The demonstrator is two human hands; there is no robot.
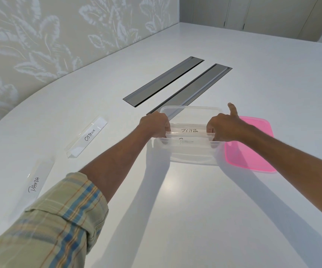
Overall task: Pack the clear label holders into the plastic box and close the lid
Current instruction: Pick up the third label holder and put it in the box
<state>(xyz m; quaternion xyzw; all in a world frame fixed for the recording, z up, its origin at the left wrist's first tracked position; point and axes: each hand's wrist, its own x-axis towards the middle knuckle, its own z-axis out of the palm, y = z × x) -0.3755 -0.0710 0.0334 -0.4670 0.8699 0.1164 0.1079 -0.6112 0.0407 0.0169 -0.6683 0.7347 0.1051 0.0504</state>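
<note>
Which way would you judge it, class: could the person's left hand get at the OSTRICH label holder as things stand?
Probably yes. The OSTRICH label holder lies in the open on the table, left of the left hand, nothing between them. That hand must first release the ZEBRA holder it grips.

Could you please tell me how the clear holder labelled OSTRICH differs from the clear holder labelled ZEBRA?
The clear holder labelled OSTRICH lies on the white table, left of the clear plastic box; the clear holder labelled ZEBRA sits inside that box. OSTRICH is untouched and angled diagonally; ZEBRA runs crosswise, with the left hand and right hand at its ends. Both are transparent with handwritten white labels.
</note>
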